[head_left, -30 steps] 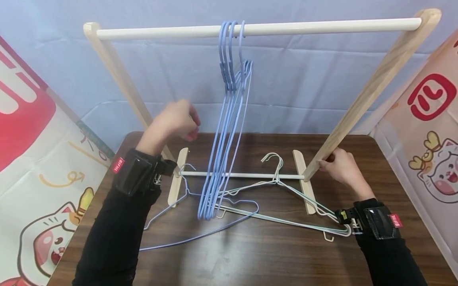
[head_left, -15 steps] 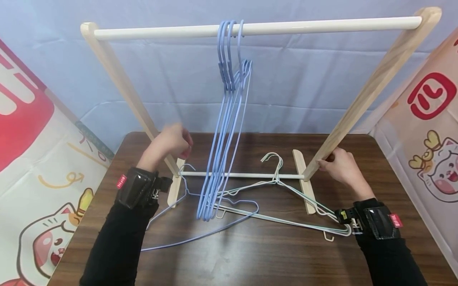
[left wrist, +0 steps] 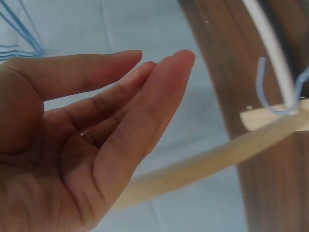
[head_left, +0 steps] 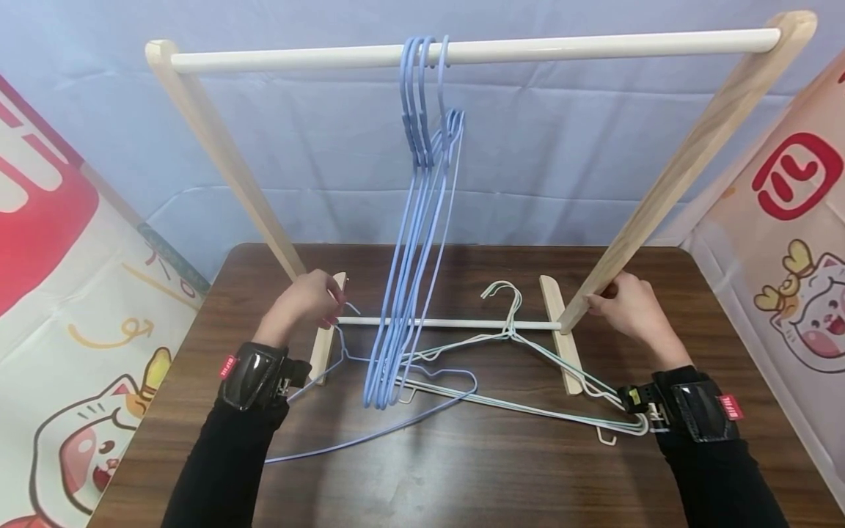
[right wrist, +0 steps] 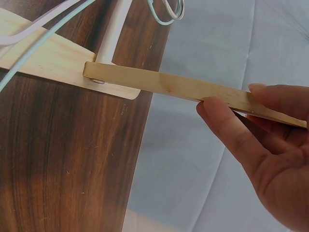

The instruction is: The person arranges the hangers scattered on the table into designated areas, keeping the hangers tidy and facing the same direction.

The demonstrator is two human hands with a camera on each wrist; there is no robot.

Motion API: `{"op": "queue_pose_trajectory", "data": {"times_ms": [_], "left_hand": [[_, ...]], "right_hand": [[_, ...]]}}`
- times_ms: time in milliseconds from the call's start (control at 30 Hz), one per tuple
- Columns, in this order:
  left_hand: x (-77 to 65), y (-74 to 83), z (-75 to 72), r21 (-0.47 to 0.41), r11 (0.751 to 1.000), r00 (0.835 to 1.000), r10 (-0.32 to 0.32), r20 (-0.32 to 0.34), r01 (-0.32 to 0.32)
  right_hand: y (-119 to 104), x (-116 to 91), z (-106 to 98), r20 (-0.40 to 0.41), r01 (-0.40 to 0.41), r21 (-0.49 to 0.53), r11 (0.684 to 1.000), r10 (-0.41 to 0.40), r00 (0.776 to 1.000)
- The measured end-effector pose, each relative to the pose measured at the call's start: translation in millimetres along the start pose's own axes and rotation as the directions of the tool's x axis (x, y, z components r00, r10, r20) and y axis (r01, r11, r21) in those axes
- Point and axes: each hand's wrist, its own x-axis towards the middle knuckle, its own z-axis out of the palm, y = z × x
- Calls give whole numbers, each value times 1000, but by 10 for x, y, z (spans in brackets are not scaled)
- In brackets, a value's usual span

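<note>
My right hand pinches the lower part of the rack's right wooden post; in the right wrist view, thumb and fingers lie on either side of that post. At the rack's lower left, my left hand hovers by the left post, close to the hook of a blue wire hanger lying on the table. The left wrist view shows this left hand with loosely bent fingers and nothing between them. Several blue hangers hang together from the white top bar.
White and pale green hangers lie on the brown table, partly across the white lower rod. Wooden feet support the rack at both sides. Cloth backdrops stand behind and beside the table.
My left hand has come down from beside the hanging blue hangers to the rack's lower left. The rack's left side has shifted slightly left. My right hand stays on the right post.
</note>
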Motion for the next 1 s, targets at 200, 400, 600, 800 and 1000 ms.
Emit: {"op": "queue_pose_trajectory", "data": {"times_ms": [200, 400, 600, 800, 1000], "left_hand": [[55, -224, 137, -51, 997, 998, -55, 35, 57], [90, -437, 297, -51, 996, 997, -76, 30, 77], [105, -624, 456, -73, 993, 996, -88, 24, 90], [129, -762, 611, -48, 993, 994, -105, 23, 106], [135, -835, 696, -6, 996, 996, -86, -30, 85]], "right_hand": [[-5, -1, -2, -3, -2, -3, 1000, 2, 1000], [-6, 1, 4, -9, -9, 1, 1000, 9, 1000], [-6, 2, 5, -7, -11, 2, 1000, 11, 1000], [-5, -1, 7, -13, -5, 4, 1000, 5, 1000], [-4, -2, 9, -14, -9, 10, 1000, 9, 1000]]}}
